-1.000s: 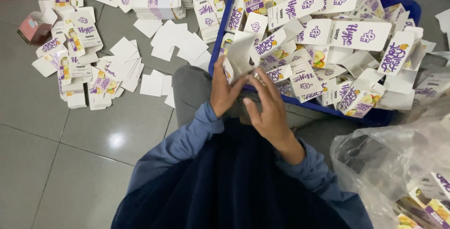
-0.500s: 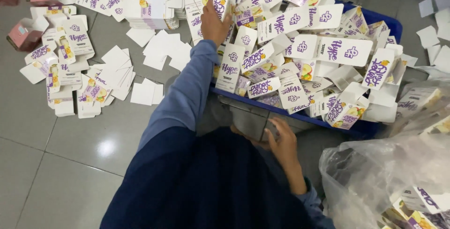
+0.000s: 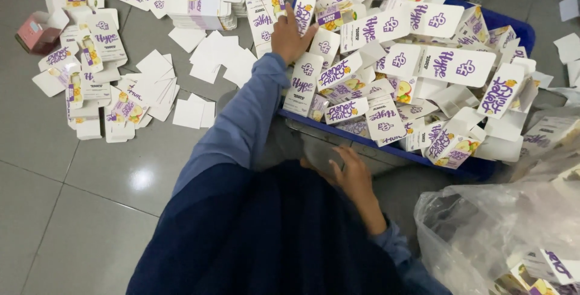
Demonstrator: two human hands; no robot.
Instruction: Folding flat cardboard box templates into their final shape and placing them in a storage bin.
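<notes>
My left hand (image 3: 291, 34) is stretched forward, palm down, onto the flat white-and-purple cartons (image 3: 386, 68) heaped at the left end of the blue crate (image 3: 368, 142). Its fingertips touch an upright carton (image 3: 305, 6) on the crate's edge. The back of the hand hides whether the fingers grip it. My right hand (image 3: 353, 177) rests low by my lap, just in front of the crate's near rim. Its fingers are loosely curled and hold nothing.
Several flat cartons (image 3: 106, 74) and plain white card pieces (image 3: 211, 59) lie scattered on the grey tiled floor at left. A neat stack of cartons (image 3: 202, 2) sits behind them. Pink boxes (image 3: 39, 29) stand far left. A clear plastic bag (image 3: 501, 234) with cartons sits at lower right.
Both hands held one folded carton in front of me a second ago. My left arm has since reached out to the crate's left end, and my right hand has dropped to my lap, empty.
</notes>
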